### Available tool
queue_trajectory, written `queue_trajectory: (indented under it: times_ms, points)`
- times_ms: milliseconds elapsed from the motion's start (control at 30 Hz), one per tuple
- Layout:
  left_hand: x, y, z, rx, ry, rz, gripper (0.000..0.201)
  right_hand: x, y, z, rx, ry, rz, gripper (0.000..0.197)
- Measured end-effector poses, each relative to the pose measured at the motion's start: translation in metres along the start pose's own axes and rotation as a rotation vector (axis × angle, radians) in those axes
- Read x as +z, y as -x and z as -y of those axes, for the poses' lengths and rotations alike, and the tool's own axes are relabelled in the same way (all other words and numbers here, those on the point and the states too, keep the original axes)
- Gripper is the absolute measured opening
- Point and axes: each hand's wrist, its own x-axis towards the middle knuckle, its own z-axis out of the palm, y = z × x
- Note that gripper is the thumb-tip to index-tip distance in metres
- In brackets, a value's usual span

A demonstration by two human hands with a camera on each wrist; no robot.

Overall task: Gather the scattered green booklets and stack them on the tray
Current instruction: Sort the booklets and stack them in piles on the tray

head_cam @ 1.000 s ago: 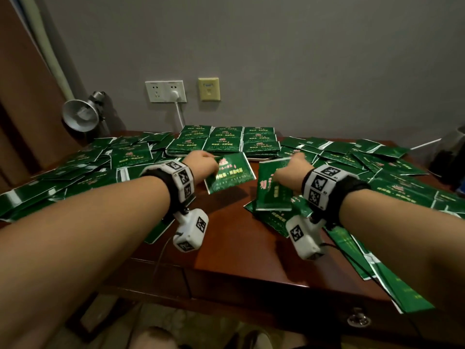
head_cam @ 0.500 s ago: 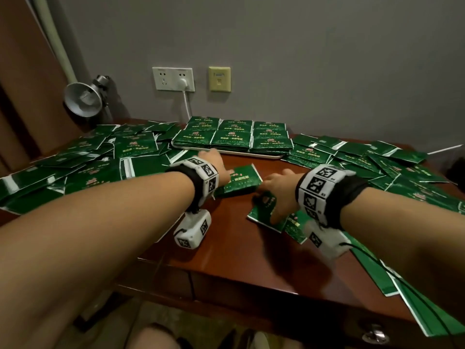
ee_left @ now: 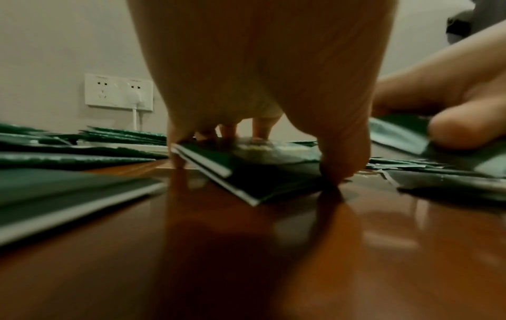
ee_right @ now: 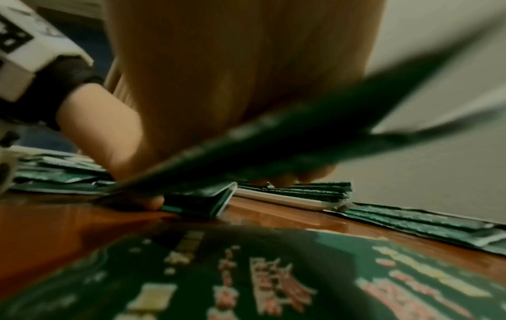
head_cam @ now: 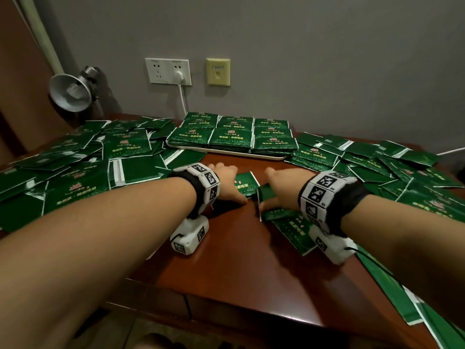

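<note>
While both hands grip them, booklets lie btwn

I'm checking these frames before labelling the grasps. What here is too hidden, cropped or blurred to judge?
- Head view: left hand covers part of the small green booklet stack; its count is hidden.
- Left wrist view: palm hides most fingertip contact on that stack.
- Right wrist view: the tilted green booklet in the right hand is motion-blurred; its print is unreadable.
- Head view: stacked booklets cover the white tray except its front rim.
- Head view: right-side booklets run off the edge.
</note>
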Motion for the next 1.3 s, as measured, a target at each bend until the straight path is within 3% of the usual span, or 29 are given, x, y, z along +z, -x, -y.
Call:
queue_trajectory:
  times_ms: [100,233,300,400,567,800,967,1167,1300]
  points:
    - [-0.001,0.003,0.002,0.030,0.057,0.005,0.089,0.004,0.003,-0.008,0.057,-0.118,0.024,0.093]
    - [-0.005,0.009,0.009,0.051,0.069,-0.016,0.112,0.001,0.013,-0.012,0.053,-0.116,0.104,0.123]
    - [-0.009,0.011,0.011,0.057,0.049,-0.019,0.115,0.001,0.015,-0.014,0.029,-0.044,0.049,0.114]
    - [-0.020,0.011,0.013,0.058,0.024,-0.068,0.098,0.002,0.015,-0.021,0.010,-0.066,-0.096,0.093]
    - [-0.047,-0.002,0.018,0.077,0.014,-0.157,0.090,-0.005,0.002,-0.036,0.072,-0.001,-0.218,0.086]
    - [-0.087,-0.063,0.030,0.134,-0.028,-0.200,0.085,-0.033,-0.044,-0.065,0.109,0.033,-0.199,0.081]
    - [-0.115,-0.131,0.040,0.165,-0.046,-0.189,0.079,-0.049,-0.099,-0.082,0.139,0.033,-0.140,0.088]
    - [-0.122,-0.205,0.045,0.194,-0.085,-0.111,0.089,-0.056,-0.151,-0.093,0.112,-0.022,-0.080,0.088]
    - [-0.113,-0.227,0.043,0.220,-0.096,-0.051,0.092,-0.056,-0.168,-0.094,0.092,0.015,-0.036,0.090]
